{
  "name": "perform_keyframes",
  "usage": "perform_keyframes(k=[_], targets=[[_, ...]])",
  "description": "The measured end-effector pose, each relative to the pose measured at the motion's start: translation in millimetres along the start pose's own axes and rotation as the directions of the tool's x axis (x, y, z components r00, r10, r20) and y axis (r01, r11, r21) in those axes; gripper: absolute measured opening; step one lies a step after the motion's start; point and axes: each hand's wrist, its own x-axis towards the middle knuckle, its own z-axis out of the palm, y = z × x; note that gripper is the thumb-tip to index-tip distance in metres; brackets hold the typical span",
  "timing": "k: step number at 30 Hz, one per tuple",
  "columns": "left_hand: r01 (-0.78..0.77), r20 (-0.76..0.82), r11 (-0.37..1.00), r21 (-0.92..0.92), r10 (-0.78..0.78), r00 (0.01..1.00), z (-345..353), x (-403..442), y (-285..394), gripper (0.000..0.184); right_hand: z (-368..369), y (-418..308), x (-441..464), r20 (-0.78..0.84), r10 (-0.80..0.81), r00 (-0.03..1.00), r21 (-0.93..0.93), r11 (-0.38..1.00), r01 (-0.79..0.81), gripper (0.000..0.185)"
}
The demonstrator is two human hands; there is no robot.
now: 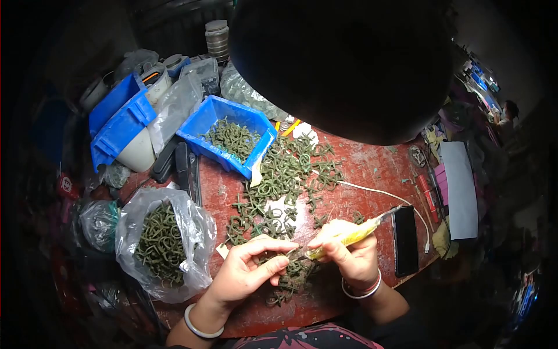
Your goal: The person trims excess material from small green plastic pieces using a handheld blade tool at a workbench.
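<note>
My left hand (247,270) pinches a small dark green piece between thumb and fingertips; its exact shape is mostly hidden. My right hand (356,262) is closed around a slim hand tool with a yellow-wrapped handle (351,234). A thin metal end of the tool sticks out to the upper right, and the other end meets the small piece at my left fingertips. Many green ring-shaped pieces (273,192) lie heaped on the table beyond my hands, and some lie just beneath them.
The red table (372,168) carries a blue bin (192,125) and a clear plastic bag (200,232), both holding green pieces. A phone (405,241) and white cable (401,196) lie right. A large dark round shape (349,70) overhangs the back. Another person (508,113) is far right.
</note>
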Motion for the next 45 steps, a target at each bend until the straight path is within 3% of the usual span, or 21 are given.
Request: perform_keyframes(k=[4, 5, 7, 9, 11, 12, 14, 15, 17, 19, 22, 23, 26, 27, 30, 33, 37, 42, 45], targets=[[-0.035, 0.033, 0.999, 0.023, 0.034, 0.999, 2, 0, 0, 0.023, -1, 4, 3, 0.008, -0.055, 0.998, -0.170, 0.984, 0.056, 0.014], [-0.075, 0.032, 0.990, 0.121, 0.071, 0.997, 3, 0, 0, 0.023, 0, 5, 2, 0.005, -0.057, 0.998, -0.172, 0.983, 0.057, 0.014], [-0.113, 0.031, 0.969, 0.218, 0.109, 0.994, 3, 0, 0, 0.022, 6, 7, 1, 0.001, -0.098, 0.995, -0.012, 0.995, 0.098, 0.017], [0.048, 0.019, 0.999, 0.003, -0.048, 0.999, 3, -1, -1, 0.024, 6, 7, 2, -0.060, -0.068, 0.996, 0.045, 0.996, 0.071, 0.017], [0.106, 0.030, 0.924, -0.367, -0.102, 0.994, -1, 1, -4, 0.028, 4, 5, 3, -0.181, 0.001, 0.983, 0.156, 0.987, 0.027, 0.019], [0.106, 0.037, 0.882, -0.459, -0.101, 0.994, -3, 1, -3, 0.032, 0, 3, 5, -0.181, 0.000, 0.983, 0.155, 0.987, 0.029, 0.019], [0.089, -0.007, 0.844, -0.529, -0.110, 0.994, -5, 0, -3, 0.035, -7, -1, 13, 0.110, -0.209, 0.972, -0.207, 0.951, 0.228, 0.013], [0.078, -0.010, 0.830, -0.552, -0.100, 0.995, -5, 0, -1, 0.036, -7, -2, 15, 0.109, -0.210, 0.972, -0.206, 0.951, 0.229, 0.013], [0.084, 0.009, 0.824, -0.560, -0.096, 0.995, -8, -1, 0, 0.036, -5, -3, 17, 0.264, -0.260, 0.929, -0.310, 0.889, 0.337, 0.020], [0.090, 0.029, 0.817, -0.570, -0.090, 0.996, -10, -2, 0, 0.037, -2, -1, 15, 0.253, -0.274, 0.928, -0.344, 0.871, 0.350, 0.021], [0.104, 0.040, 0.816, -0.569, -0.099, 0.994, -10, -2, -2, 0.038, 0, 0, 14, 0.110, -0.419, 0.901, -0.498, 0.762, 0.415, 0.022], [0.097, 0.031, 0.814, -0.573, -0.097, 0.995, -11, -2, -3, 0.038, -1, 0, 15, 0.110, -0.419, 0.901, -0.498, 0.762, 0.415, 0.022], [0.093, 0.035, 0.808, -0.581, -0.090, 0.995, -12, -2, -2, 0.037, -2, -1, 14, 0.260, -0.281, 0.924, -0.205, 0.919, 0.337, 0.023], [0.099, 0.048, 0.805, -0.585, -0.087, 0.995, -12, -2, -2, 0.037, -2, 0, 14, 0.261, -0.280, 0.924, -0.203, 0.920, 0.337, 0.023], [0.091, 0.028, 0.820, -0.565, -0.092, 0.995, -13, -1, -6, 0.036, -2, 0, 15, 0.181, -0.343, 0.922, -0.441, 0.810, 0.387, 0.021], [0.091, 0.045, 0.808, -0.583, -0.079, 0.996, -12, -2, -4, 0.035, -2, 0, 15, 0.126, -0.395, 0.910, -0.395, 0.822, 0.411, 0.020], [0.103, 0.086, 0.794, -0.599, -0.064, 0.994, -16, -2, -7, 0.035, -4, -2, 14, 0.258, -0.248, 0.934, -0.241, 0.920, 0.310, 0.019], [0.151, 0.140, 0.760, -0.632, -0.080, 0.987, -17, -2, -7, 0.036, -4, 4, 16, 0.123, -0.356, 0.926, -0.410, 0.832, 0.374, 0.015], [0.133, 0.144, 0.773, -0.620, -0.054, 0.988, -17, -2, -6, 0.037, -6, -3, 13, 0.089, -0.264, 0.960, -0.357, 0.891, 0.279, 0.020]])
